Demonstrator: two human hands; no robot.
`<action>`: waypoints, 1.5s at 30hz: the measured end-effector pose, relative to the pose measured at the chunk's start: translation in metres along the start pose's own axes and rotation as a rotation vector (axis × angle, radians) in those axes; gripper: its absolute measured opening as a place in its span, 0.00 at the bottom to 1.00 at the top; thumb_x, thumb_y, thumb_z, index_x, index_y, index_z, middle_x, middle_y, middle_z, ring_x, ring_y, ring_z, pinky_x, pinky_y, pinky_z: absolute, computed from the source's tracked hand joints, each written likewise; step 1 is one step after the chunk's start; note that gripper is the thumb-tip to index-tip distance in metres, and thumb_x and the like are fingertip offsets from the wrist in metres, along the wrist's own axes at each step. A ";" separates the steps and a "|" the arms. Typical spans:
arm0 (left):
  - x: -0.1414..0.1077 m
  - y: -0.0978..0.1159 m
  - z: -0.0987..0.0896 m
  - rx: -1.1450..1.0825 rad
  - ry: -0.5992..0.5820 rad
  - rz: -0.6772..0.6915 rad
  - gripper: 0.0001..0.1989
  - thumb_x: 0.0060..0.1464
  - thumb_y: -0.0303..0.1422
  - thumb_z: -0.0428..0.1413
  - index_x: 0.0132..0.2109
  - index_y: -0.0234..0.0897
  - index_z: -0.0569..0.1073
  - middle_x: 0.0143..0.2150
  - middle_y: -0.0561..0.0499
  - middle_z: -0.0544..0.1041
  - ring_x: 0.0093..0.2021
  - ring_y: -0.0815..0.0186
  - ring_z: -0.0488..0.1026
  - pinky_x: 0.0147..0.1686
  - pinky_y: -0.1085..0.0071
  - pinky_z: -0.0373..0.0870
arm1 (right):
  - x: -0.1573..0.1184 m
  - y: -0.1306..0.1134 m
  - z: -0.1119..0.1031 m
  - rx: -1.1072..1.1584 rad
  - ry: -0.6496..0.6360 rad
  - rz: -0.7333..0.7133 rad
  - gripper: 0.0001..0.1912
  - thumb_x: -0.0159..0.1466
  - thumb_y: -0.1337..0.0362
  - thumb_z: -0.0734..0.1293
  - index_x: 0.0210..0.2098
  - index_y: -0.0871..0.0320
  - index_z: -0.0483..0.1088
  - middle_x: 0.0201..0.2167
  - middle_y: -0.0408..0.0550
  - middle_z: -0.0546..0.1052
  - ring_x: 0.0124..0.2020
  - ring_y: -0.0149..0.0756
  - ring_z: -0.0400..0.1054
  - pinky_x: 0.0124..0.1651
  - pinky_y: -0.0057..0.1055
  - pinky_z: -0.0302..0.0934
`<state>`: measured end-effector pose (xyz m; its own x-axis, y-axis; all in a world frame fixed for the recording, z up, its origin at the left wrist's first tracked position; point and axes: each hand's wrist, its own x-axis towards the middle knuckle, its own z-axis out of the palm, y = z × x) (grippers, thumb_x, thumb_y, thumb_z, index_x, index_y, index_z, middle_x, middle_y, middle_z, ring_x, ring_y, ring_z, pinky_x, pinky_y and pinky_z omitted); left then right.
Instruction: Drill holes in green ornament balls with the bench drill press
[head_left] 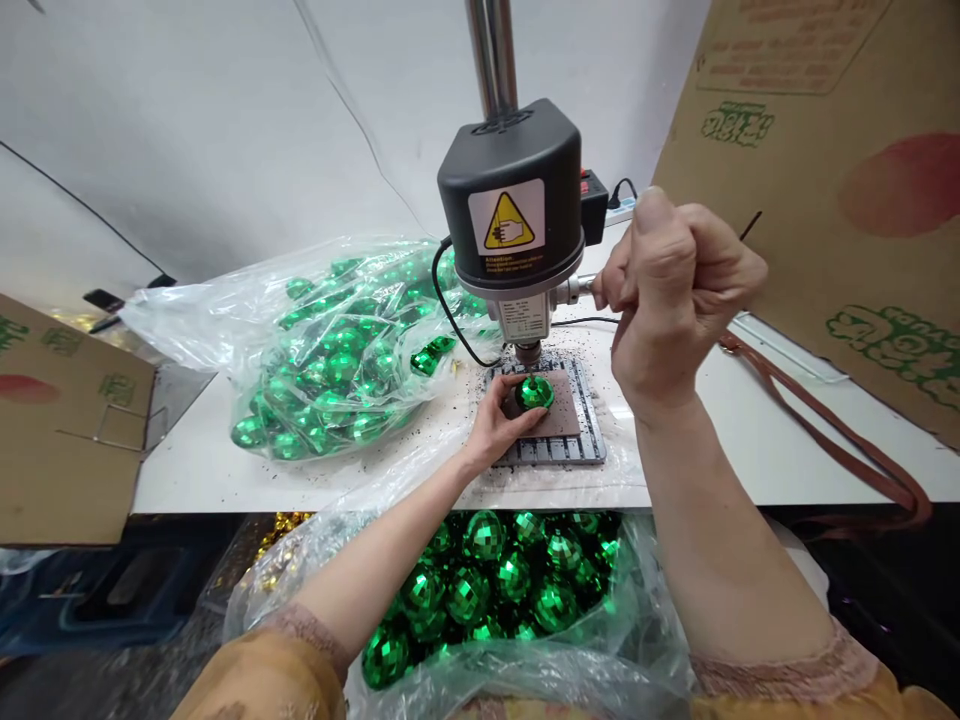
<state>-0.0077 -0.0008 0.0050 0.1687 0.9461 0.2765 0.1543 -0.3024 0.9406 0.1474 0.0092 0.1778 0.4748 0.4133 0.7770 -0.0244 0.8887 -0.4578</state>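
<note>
My left hand [499, 425] is closed around a shiny green mirrored ball [535, 392], thumb and fingers at its sides. The ball rests on a brown square pad [566, 408] over the slotted metal base [592, 440] of a small drill press [510, 200]. Just above the ball is the drill's chuck [528, 353]; whether the bit touches the ball I cannot tell. Raised to the right of the machine, my right hand [675, 280] is wrapped round the drill press's lever [585, 286], most of which the fingers hide.
A clear plastic bag [187, 310] of green balls lies left on the white table [202, 480]. Another open bag [600, 670] of green balls is below the table's front edge. Cardboard boxes [67, 440] flank both sides. A brown strap [832, 435] lies right. Dark shavings surround the base.
</note>
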 end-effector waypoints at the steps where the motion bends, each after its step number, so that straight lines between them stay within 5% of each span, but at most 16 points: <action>1: 0.000 -0.001 0.000 0.002 -0.005 -0.002 0.27 0.49 0.44 0.68 0.51 0.37 0.70 0.47 0.45 0.76 0.48 0.59 0.74 0.50 0.62 0.70 | -0.001 0.001 0.000 -0.015 0.003 0.004 0.27 0.65 0.55 0.66 0.16 0.56 0.51 0.12 0.37 0.54 0.15 0.24 0.49 0.21 0.32 0.43; 10: -0.001 0.000 -0.001 0.024 -0.019 0.017 0.25 0.51 0.43 0.67 0.52 0.38 0.70 0.48 0.46 0.75 0.49 0.59 0.73 0.52 0.62 0.69 | -0.015 0.009 -0.003 0.012 0.084 -0.016 0.30 0.63 0.60 0.67 0.16 0.58 0.44 0.14 0.38 0.47 0.15 0.22 0.46 0.22 0.31 0.41; 19: -0.002 0.001 -0.001 -0.002 -0.023 -0.007 0.26 0.51 0.43 0.67 0.53 0.39 0.70 0.49 0.46 0.75 0.50 0.59 0.73 0.53 0.62 0.68 | -0.023 0.007 -0.007 -0.075 0.100 -0.063 0.29 0.64 0.60 0.65 0.16 0.58 0.43 0.14 0.38 0.48 0.15 0.21 0.49 0.25 0.30 0.51; 33: -0.002 -0.001 -0.001 -0.031 -0.039 -0.025 0.26 0.51 0.43 0.67 0.54 0.38 0.69 0.51 0.44 0.75 0.52 0.58 0.73 0.54 0.62 0.68 | -0.035 0.023 -0.009 0.008 0.168 -0.212 0.28 0.61 0.65 0.65 0.19 0.59 0.39 0.14 0.37 0.44 0.14 0.20 0.41 0.20 0.28 0.43; 45: -0.003 0.001 0.000 -0.017 -0.005 -0.007 0.26 0.50 0.43 0.67 0.52 0.39 0.70 0.49 0.46 0.75 0.51 0.58 0.73 0.54 0.61 0.68 | -0.043 0.025 -0.021 0.085 0.033 -0.280 0.28 0.59 0.69 0.65 0.19 0.59 0.37 0.12 0.36 0.47 0.14 0.20 0.43 0.19 0.28 0.46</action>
<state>-0.0084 -0.0042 0.0054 0.1725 0.9474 0.2695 0.1387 -0.2942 0.9456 0.1452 0.0099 0.1240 0.5014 0.1438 0.8532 0.0386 0.9814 -0.1881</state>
